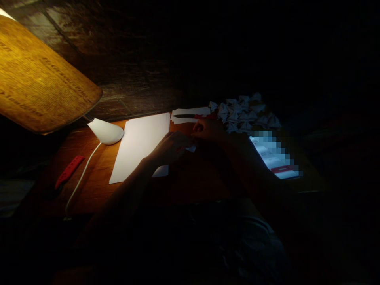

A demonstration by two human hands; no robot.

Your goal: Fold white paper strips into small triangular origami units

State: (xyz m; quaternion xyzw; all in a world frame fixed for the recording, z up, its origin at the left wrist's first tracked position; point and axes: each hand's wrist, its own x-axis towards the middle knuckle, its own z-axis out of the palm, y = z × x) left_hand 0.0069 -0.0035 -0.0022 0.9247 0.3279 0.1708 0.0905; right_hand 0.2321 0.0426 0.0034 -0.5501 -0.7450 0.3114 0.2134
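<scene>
Over the wooden table, my left hand [172, 145] is closed on a small piece of white paper [191, 148], whose pointed end shows below the fingers. My right hand [209, 130] is close beside it, fingers curled in a pinch; shadow hides whether it grips the same paper. Under my left wrist lies a stack of large white sheets [145, 138]. Behind the hands are smaller paper pieces [192, 111], with a dark-bladed, red-handled tool [187, 116] on them, perhaps scissors or a knife.
Several folded white paper shapes [242, 113] are heaped at the back right. A lit phone or tablet [273, 158] lies right of my right forearm. At left stand a lamp with a white base [108, 132] and yellow shade [44, 75], its cord, and a red object [69, 171].
</scene>
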